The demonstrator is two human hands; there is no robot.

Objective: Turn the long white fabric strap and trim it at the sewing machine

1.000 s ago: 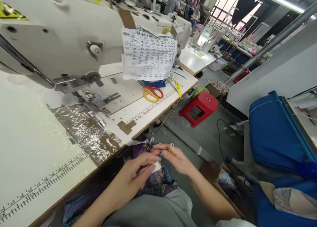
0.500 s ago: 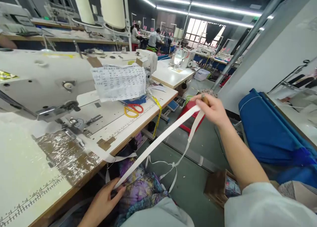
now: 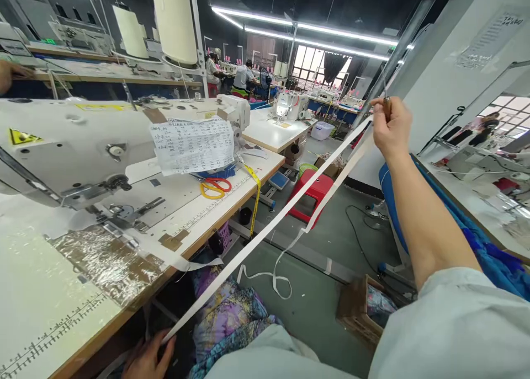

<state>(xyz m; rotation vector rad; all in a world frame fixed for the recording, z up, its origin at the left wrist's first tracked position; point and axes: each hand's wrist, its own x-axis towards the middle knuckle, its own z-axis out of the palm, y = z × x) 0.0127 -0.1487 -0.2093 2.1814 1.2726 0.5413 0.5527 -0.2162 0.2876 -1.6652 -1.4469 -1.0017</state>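
Observation:
A long white fabric tape (image 3: 269, 227) runs taut from low at the left up to the right. My right hand (image 3: 391, 125), raised at the upper right, is closed on its upper part and also has a small tool with a brown handle (image 3: 387, 108). From that hand a loose length of tape hangs back down and curls near the floor. My left hand (image 3: 147, 359), below the table edge, is closed on the lower end. Another white strip (image 3: 178, 260) comes out of the folder on the sewing machine (image 3: 83, 153) and droops over the edge.
Scissors (image 3: 215, 188), a yellow tape measure (image 3: 254, 194) and a written paper (image 3: 192, 145) are on the machine table. A red stool (image 3: 306, 194) stands on the floor beyond. Patterned fabric (image 3: 232, 324) lies by my lap, and a brown box (image 3: 360, 307) sits at the right.
My right hand has moved up and right, and my left hand down and left, with a longer stretch of tape between them. The view has turned slightly right.

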